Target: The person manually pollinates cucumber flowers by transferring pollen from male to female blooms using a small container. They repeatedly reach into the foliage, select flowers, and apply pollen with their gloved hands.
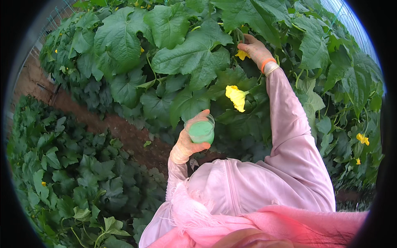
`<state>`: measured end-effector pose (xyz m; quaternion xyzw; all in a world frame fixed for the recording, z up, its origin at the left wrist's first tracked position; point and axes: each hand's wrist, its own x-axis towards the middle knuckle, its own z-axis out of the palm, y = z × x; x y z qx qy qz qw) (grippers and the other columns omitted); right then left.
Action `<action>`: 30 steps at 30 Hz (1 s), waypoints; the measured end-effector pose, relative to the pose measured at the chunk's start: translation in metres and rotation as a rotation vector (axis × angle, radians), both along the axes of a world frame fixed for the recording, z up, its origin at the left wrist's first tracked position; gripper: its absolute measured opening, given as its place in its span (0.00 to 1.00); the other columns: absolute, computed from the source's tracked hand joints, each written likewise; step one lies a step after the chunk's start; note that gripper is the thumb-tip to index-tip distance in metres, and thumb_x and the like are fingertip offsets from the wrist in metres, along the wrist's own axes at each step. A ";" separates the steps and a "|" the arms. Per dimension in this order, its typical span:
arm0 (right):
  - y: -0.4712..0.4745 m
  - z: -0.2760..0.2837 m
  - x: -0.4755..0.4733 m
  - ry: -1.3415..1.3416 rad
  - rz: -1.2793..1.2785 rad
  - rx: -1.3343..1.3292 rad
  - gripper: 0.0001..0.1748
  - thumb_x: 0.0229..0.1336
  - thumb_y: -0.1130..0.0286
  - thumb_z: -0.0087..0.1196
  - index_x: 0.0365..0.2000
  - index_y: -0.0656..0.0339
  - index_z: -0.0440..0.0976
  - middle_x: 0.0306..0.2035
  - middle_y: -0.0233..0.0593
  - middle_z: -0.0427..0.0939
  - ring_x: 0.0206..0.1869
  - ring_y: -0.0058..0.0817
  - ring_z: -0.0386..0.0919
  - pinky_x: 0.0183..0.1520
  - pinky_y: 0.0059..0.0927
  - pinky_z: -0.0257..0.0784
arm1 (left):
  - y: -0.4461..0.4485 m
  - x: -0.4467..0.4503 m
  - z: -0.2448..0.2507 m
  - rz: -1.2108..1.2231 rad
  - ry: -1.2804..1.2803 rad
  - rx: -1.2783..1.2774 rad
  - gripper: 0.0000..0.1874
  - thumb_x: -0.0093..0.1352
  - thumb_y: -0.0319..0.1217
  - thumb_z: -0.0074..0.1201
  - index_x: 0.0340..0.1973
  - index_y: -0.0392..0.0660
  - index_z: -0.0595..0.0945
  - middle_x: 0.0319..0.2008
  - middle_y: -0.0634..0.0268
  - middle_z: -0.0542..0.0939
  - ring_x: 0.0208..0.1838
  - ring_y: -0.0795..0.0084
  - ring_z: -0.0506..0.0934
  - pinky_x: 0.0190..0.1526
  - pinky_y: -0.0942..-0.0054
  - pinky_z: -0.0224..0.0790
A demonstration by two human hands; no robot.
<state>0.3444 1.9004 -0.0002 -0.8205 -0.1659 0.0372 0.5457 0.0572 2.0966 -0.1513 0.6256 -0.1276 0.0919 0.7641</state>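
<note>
My left hand [187,142], in a thin glove, holds a clear plastic cup [201,131] with green liquid in it, in front of my body. Reaching up into the leaves, my right hand [255,52] has its thumb and fingers around a green stalk or young fruit [240,34]; its fingertips are partly hidden. A yellow flower [242,55] hangs just below that thumb. Lower down, between the two hands, a larger yellow blossom [237,97] stands out from the foliage. An orange band [268,64] circles my right wrist.
Broad-leaved vines [195,59] form a dense wall ahead. Another row of plants [93,186] grows at lower left, with a bare soil path [124,133] between. Green strings [337,15] run up at top right. More yellow flowers [362,139] hang at the right.
</note>
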 end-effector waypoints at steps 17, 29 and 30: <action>0.044 0.015 -0.060 -0.290 0.342 -0.583 0.37 0.66 0.42 0.45 0.67 0.53 0.60 0.61 0.43 0.73 0.62 0.37 0.71 0.64 0.33 0.63 | 0.066 -0.019 0.000 -0.053 0.066 -0.051 0.48 0.48 0.46 0.78 0.60 0.39 0.73 0.65 0.55 0.70 0.53 0.66 0.77 0.57 0.62 0.68; -0.043 0.047 -0.110 -0.272 0.159 -1.399 0.33 0.56 0.40 0.54 0.45 0.60 0.82 0.64 0.46 0.68 0.70 0.43 0.59 0.70 0.40 0.54 | 0.087 -0.011 -0.008 -0.076 -0.009 -0.024 0.48 0.47 0.51 0.77 0.58 0.39 0.75 0.59 0.54 0.76 0.53 0.65 0.76 0.59 0.62 0.64; -0.042 0.049 -0.114 -0.176 0.205 -1.111 0.32 0.58 0.41 0.54 0.46 0.61 0.81 0.64 0.45 0.69 0.69 0.40 0.61 0.70 0.39 0.54 | 0.087 -0.010 -0.007 -0.088 -0.002 -0.050 0.49 0.47 0.51 0.78 0.59 0.39 0.75 0.59 0.54 0.76 0.53 0.65 0.76 0.59 0.62 0.64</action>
